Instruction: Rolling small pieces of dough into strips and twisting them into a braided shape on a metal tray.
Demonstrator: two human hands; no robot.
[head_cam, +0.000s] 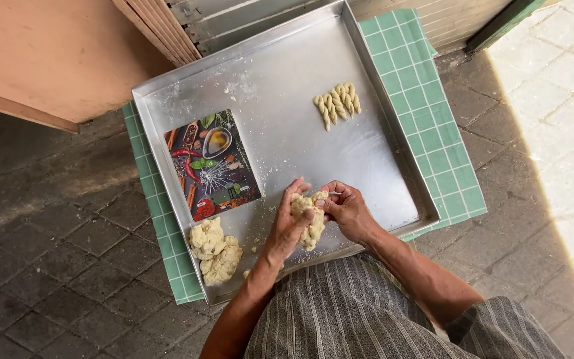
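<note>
Both hands meet over the near edge of a large metal tray (373,119). My left hand (289,223) cups a pale lump of dough (309,219) from the left. My right hand (345,207) pinches the top of the same lump from the right. A bigger heap of dough (214,249) lies on the tray's near left corner. Several twisted dough pieces (337,103) sit in a row toward the tray's far side.
A dark cutting board with a printed food picture (211,165) lies on the tray's left part, with flour dust beyond it. A green checked cloth (426,100) lies under the tray on a paved floor. An orange wall (48,53) stands at far left.
</note>
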